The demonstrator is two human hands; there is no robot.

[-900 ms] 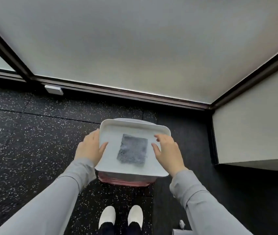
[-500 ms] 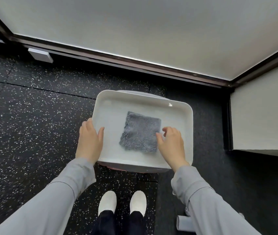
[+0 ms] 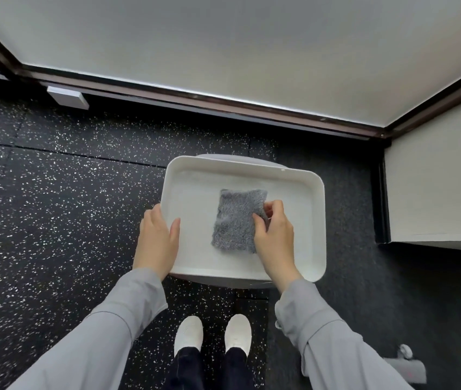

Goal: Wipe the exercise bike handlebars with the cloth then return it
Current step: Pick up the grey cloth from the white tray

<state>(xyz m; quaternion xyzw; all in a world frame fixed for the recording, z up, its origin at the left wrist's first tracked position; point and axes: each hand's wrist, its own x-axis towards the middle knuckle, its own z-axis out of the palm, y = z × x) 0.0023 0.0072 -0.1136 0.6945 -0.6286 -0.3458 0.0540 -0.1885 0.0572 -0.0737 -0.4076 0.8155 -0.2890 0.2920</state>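
A folded grey fluffy cloth (image 3: pixel 235 220) lies flat in a white rectangular tray (image 3: pixel 190 190) that rests on a low stand in front of me. My right hand (image 3: pixel 273 232) pinches the cloth's right edge between thumb and fingers. My left hand (image 3: pixel 157 237) holds the tray's left rim, thumb inside the tray. The exercise bike handlebars are not in view.
Black speckled rubber floor (image 3: pixel 55 220) surrounds the stand. A frosted window wall (image 3: pixel 223 38) with a dark frame runs behind it, a white wall block (image 3: pixel 437 192) stands at the right. My white shoes (image 3: pixel 212 333) are below the tray. A grey metal part (image 3: pixel 406 364) sits at lower right.
My right hand moved from the tray's right rim onto the cloth and closed its fingers on the cloth's right edge. My left hand stayed on the left rim. The view tilted down.
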